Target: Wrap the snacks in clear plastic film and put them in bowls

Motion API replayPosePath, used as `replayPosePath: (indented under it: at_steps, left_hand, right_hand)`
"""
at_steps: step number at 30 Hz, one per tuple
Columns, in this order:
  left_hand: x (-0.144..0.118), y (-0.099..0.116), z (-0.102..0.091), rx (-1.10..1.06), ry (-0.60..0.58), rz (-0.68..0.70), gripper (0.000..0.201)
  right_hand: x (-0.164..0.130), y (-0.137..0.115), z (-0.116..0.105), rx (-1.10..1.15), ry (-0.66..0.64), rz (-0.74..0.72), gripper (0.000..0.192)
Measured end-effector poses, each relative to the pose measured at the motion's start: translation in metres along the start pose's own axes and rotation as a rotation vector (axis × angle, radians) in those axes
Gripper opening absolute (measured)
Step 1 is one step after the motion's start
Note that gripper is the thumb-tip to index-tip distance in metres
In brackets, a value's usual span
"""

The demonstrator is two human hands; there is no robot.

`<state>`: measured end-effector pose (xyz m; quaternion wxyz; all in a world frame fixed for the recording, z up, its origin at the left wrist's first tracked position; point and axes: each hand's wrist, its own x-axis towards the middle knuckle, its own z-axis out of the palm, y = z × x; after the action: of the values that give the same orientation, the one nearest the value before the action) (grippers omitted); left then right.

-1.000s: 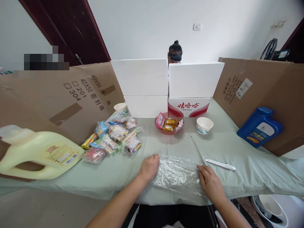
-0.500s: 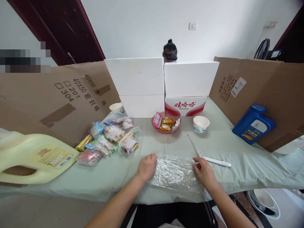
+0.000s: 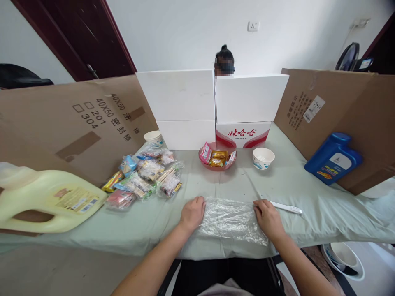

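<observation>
Now | left hand flat on clear plastic sheet | right hand pinching its right edge, hands apart

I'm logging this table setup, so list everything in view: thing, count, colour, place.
plastic bag: 1, clear, front centre, under both hands
pen: 1, white, beside right hand
snack packets: a pile, mixed colours, left of centre
bowl: 1, red, holding snacks, centre back
paper cups: 2, white, back right and back left
jug: 1, pale yellow, far left
bottle: 1, blue, right
boxes: white, stacked at back
cardboard: brown, both sides
left hand: on bag
right hand: on bag
</observation>
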<state>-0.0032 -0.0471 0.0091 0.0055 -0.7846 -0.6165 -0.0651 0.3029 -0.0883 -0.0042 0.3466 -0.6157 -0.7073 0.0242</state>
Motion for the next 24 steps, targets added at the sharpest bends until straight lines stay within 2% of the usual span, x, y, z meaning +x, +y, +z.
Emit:
replayPosePath:
  at_steps: [3,6,8,10,12,14,17,19,21,24]
  left_hand:
    - [0.001,-0.007,-0.014,-0.062,0.061,-0.009,0.017]
    - [0.0,-0.004,-0.032,-0.115,0.282,0.008,0.021]
    - [-0.003,0.009,-0.038,-0.145,0.364,0.094,0.021]
    - [-0.007,0.025,-0.034,-0.196,0.301,0.249,0.024]
    - [-0.011,0.036,-0.022,-0.218,0.172,0.418,0.024]
    - [-0.014,0.037,-0.006,-0.185,0.066,0.526,0.037]
    - [-0.017,0.017,0.012,-0.104,-0.019,0.509,0.064]
    - [-0.021,-0.003,0.016,-0.078,-0.035,0.44,0.068]
    - [-0.026,-0.022,0.012,-0.071,-0.006,0.374,0.068]
    - [-0.041,-0.042,-0.001,-0.12,0.096,0.324,0.061]
  right_hand:
    - [0.005,-0.009,-0.015,-0.091,0.021,-0.043,0.024]
    - [0.004,-0.038,-0.024,-0.17,-0.031,-0.134,0.025]
    - [-0.001,-0.062,-0.019,-0.19,-0.114,-0.184,0.027]
    - [-0.006,-0.082,-0.004,-0.209,-0.196,-0.225,0.032]
    - [-0.012,-0.09,0.014,-0.233,-0.284,-0.251,0.041]
    - [-0.017,-0.083,0.029,-0.259,-0.388,-0.259,0.057]
    - [-0.027,-0.05,0.034,-0.319,-0.464,-0.205,0.077]
    - [-0.036,-0.023,0.026,-0.37,-0.411,-0.144,0.081]
    - [-0.046,0.0,0.011,-0.406,-0.3,-0.119,0.083]
    - [-0.062,0.014,-0.016,-0.385,-0.172,-0.186,0.087]
